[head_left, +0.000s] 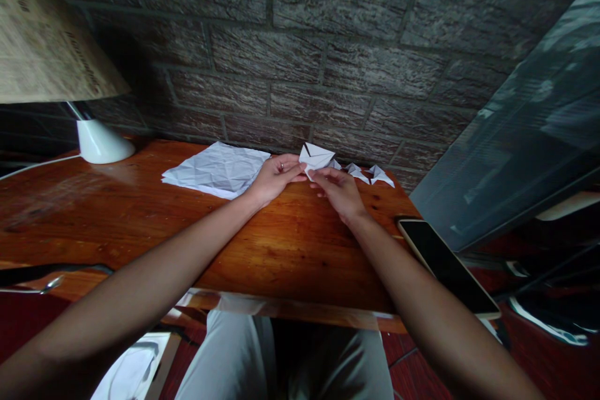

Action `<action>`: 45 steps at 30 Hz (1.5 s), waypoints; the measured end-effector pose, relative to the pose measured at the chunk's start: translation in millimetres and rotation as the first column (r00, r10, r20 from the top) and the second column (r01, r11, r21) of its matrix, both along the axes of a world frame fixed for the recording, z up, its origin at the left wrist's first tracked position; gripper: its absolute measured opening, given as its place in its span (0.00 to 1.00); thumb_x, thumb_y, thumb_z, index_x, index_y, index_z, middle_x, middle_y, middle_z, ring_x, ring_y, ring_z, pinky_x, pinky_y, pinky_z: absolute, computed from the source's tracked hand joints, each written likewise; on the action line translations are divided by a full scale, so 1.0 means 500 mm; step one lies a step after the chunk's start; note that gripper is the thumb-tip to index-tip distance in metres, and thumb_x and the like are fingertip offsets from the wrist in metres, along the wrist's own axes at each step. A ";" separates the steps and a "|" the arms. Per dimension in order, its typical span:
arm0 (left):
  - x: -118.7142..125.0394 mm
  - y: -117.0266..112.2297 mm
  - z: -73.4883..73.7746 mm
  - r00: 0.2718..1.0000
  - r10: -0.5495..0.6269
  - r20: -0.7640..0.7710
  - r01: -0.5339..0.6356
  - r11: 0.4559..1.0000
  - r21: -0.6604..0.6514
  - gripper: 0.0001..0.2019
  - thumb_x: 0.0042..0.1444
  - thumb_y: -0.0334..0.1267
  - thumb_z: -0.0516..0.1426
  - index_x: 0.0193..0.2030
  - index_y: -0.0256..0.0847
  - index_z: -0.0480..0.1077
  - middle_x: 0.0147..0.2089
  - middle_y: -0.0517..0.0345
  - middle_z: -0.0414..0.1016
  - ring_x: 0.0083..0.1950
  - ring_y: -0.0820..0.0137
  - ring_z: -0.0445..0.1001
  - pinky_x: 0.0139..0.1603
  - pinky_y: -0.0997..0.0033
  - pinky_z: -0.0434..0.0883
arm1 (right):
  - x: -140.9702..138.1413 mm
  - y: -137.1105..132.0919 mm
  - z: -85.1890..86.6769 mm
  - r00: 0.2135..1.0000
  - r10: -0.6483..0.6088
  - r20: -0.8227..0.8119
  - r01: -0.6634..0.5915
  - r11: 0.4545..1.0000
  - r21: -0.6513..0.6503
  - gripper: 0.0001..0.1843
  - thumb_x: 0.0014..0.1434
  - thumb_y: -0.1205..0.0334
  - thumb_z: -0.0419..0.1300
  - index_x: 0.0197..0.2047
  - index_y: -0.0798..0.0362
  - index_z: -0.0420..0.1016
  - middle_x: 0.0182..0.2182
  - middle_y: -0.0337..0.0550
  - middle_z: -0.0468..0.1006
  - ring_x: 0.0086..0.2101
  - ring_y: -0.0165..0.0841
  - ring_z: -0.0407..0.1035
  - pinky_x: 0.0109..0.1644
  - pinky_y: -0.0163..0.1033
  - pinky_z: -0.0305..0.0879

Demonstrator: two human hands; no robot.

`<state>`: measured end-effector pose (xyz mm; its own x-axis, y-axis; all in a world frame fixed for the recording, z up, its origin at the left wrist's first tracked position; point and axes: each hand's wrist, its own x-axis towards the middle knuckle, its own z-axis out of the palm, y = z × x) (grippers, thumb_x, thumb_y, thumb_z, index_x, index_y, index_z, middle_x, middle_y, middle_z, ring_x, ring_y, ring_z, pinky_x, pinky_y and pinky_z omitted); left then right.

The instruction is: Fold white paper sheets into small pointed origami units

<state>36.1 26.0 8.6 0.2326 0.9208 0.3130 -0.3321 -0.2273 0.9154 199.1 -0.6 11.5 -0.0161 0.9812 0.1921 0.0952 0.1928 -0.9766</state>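
A small piece of folded white paper point(317, 155) is held up above the far side of the wooden table, with open slits between its flaps. My left hand point(277, 176) pinches its left lower edge, a ring on one finger. From the right, my right hand point(338, 189) grips the bottom point between thumb and fingers. Just behind my right hand, several folded paper pieces point(380, 176) stand in a row near the wall, one partly hidden by the hand. Left of my left hand lies a stack of creased white paper sheets point(218, 169).
A lamp with a white base point(103, 141) and printed shade stands at the left. The phone point(450, 265) lies at the right edge of the wooden table point(281, 256). A brick wall point(290, 56) rises close behind, and a grey panel point(506, 119) slants at the right.
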 end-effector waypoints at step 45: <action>-0.016 0.002 -0.005 0.930 -0.369 0.000 0.364 0.918 -0.156 0.17 0.49 0.41 0.70 0.44 0.37 0.81 0.46 0.47 0.82 0.47 0.66 0.79 0.59 0.58 0.71 | 0.021 -0.006 0.031 0.987 0.123 -0.105 -0.118 0.991 0.058 0.21 0.37 0.50 0.76 0.33 0.53 0.80 0.29 0.37 0.79 0.29 0.30 0.68 0.37 0.37 0.65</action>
